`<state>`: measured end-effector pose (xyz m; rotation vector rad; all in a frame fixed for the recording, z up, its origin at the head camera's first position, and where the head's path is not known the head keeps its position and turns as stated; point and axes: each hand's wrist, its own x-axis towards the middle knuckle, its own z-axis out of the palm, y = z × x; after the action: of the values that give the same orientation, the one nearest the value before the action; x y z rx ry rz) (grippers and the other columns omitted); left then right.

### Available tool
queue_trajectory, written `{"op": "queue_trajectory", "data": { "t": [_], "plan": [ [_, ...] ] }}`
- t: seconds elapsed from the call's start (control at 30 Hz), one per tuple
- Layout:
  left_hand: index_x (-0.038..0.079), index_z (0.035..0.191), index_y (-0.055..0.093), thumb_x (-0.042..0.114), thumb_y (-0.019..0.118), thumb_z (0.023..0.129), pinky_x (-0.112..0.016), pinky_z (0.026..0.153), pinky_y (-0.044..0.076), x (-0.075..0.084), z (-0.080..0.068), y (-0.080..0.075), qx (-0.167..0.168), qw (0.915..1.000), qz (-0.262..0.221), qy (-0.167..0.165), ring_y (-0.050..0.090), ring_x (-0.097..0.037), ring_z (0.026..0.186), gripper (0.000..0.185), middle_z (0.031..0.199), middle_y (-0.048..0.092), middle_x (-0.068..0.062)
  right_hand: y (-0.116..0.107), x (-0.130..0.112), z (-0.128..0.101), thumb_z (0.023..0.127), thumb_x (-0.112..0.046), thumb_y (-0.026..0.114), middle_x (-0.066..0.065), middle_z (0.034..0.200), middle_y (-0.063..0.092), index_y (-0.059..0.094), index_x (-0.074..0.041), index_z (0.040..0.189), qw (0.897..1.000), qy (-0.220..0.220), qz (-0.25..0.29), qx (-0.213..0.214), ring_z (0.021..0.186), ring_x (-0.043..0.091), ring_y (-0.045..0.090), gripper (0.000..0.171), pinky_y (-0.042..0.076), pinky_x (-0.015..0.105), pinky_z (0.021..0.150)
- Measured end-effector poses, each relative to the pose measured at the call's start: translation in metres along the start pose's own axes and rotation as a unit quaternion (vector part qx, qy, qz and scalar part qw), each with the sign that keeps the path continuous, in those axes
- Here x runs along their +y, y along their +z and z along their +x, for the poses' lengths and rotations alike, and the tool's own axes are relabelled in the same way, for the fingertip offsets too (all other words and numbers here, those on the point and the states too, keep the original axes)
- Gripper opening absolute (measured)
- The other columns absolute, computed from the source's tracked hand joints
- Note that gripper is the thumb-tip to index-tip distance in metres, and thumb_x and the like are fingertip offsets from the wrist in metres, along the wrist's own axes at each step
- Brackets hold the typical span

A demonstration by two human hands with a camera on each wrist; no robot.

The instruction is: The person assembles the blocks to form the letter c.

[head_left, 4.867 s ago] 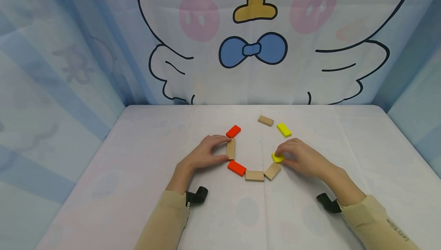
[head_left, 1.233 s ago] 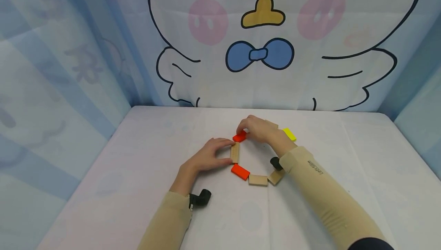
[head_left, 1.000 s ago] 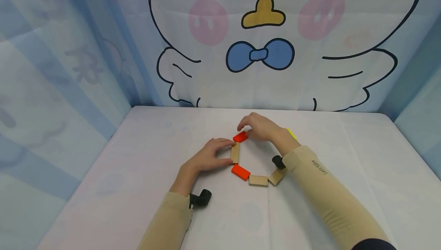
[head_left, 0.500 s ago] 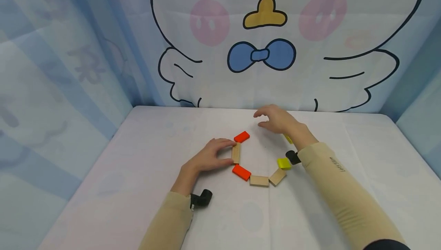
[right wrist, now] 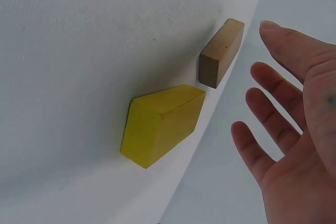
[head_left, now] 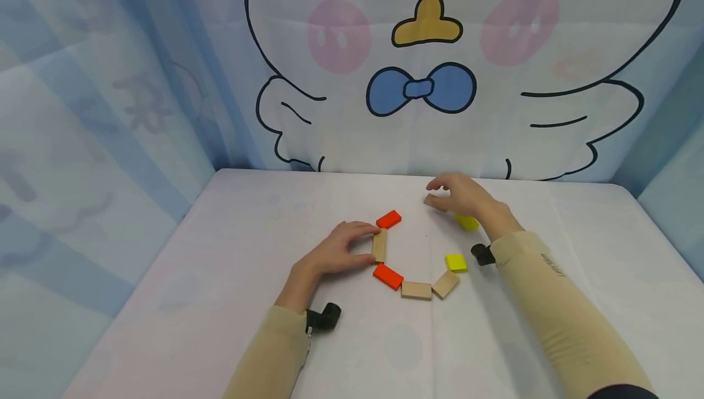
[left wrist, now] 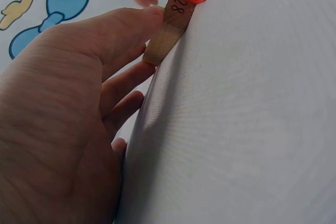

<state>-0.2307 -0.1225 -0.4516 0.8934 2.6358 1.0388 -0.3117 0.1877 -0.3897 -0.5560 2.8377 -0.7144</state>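
The right hand (head_left: 464, 196) partly hides the far wooden block (head_left: 434, 203) in the head view

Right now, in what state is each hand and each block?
Left hand, holding left tan
Right hand, fingers spread, holding nothing
Left tan, held
Far tan, lying unheld
Near tan pair, lying unheld
Far red, lying unheld
Near red, lying unheld
Far yellow, lying unheld
Near yellow, lying unheld

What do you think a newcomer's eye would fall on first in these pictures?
Probably the large cartoon figure with its blue bow tie, on the backdrop. Next, the two red blocks on the table, at either end of the wooden block that the left hand holds. The right hand hovers near the far wooden block.
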Motion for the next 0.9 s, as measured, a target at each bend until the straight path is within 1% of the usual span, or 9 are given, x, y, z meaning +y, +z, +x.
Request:
{"op": "queue_trajectory", "data": {
  "t": [0.13, 0.3, 0.43, 0.57, 0.67, 0.9],
  "plan": [
    [0.015, 0.144, 0.057, 0.027, 0.072, 0.093, -0.05, 0.121, 0.013, 0.001, 0.0, 0.0, 0.0, 1.0, 0.003, -0.003, 0.038, -0.026, 0.14, 0.055, 0.148, 0.05, -0.006, 0.002, 0.006, -0.001, 0.098, -0.022, 0.067, 0.018, 0.13, 0.06, 0.066, -0.003, 0.127, 1.0, 0.018, 0.005, -0.006, 0.12, 0.039, 0.05, 0.034, 0.043, 0.057, 0.104],
    [0.017, 0.144, 0.057, 0.027, 0.072, 0.093, -0.05, 0.119, 0.021, 0.001, -0.001, 0.0, 0.001, 1.0, 0.003, -0.009, 0.038, -0.026, 0.14, 0.054, 0.149, 0.049, -0.005, 0.006, 0.01, -0.001, 0.098, -0.017, 0.067, 0.017, 0.125, 0.062, 0.067, -0.004, 0.124, 0.999, 0.029, -0.002, -0.015, 0.111, 0.035, 0.052, 0.029, 0.043, 0.055, 0.103],
    [0.017, 0.144, 0.057, 0.028, 0.072, 0.093, -0.05, 0.117, 0.026, 0.002, -0.001, -0.001, -0.002, 0.9999, -0.003, -0.011, 0.037, -0.026, 0.14, 0.054, 0.15, 0.048, -0.005, 0.008, 0.009, -0.002, 0.097, -0.014, 0.068, 0.016, 0.121, 0.062, 0.066, -0.004, 0.124, 0.999, 0.035, -0.007, -0.022, 0.103, 0.032, 0.053, 0.028, 0.046, 0.053, 0.099],
    [0.017, 0.144, 0.057, 0.028, 0.072, 0.093, -0.05, 0.116, 0.028, 0.002, -0.001, -0.001, -0.002, 0.9999, -0.004, -0.01, 0.037, -0.026, 0.14, 0.054, 0.15, 0.048, -0.006, 0.009, 0.009, -0.001, 0.097, -0.012, 0.068, 0.016, 0.118, 0.062, 0.067, -0.004, 0.123, 0.999, 0.028, -0.013, -0.02, 0.102, 0.032, 0.053, 0.027, 0.047, 0.052, 0.098],
    [0.017, 0.144, 0.057, 0.028, 0.071, 0.093, -0.05, 0.117, 0.026, 0.0, -0.001, 0.0, -0.003, 1.0, -0.001, -0.009, 0.037, -0.026, 0.14, 0.054, 0.149, 0.049, -0.006, 0.01, 0.008, -0.001, 0.097, -0.012, 0.068, 0.015, 0.118, 0.063, 0.067, -0.004, 0.122, 0.999, 0.018, -0.015, -0.021, 0.102, 0.032, 0.054, 0.026, 0.047, 0.052, 0.099],
    [0.016, 0.143, 0.057, 0.028, 0.071, 0.093, -0.05, 0.121, 0.016, -0.002, 0.0, 0.0, -0.001, 1.0, 0.003, -0.005, 0.038, -0.026, 0.14, 0.054, 0.148, 0.05, -0.006, 0.014, 0.001, 0.001, 0.096, -0.011, 0.069, 0.013, 0.117, 0.064, 0.068, -0.005, 0.122, 0.999, 0.006, -0.013, -0.029, 0.106, 0.032, 0.054, 0.026, 0.046, 0.052, 0.101]
  ]
}}
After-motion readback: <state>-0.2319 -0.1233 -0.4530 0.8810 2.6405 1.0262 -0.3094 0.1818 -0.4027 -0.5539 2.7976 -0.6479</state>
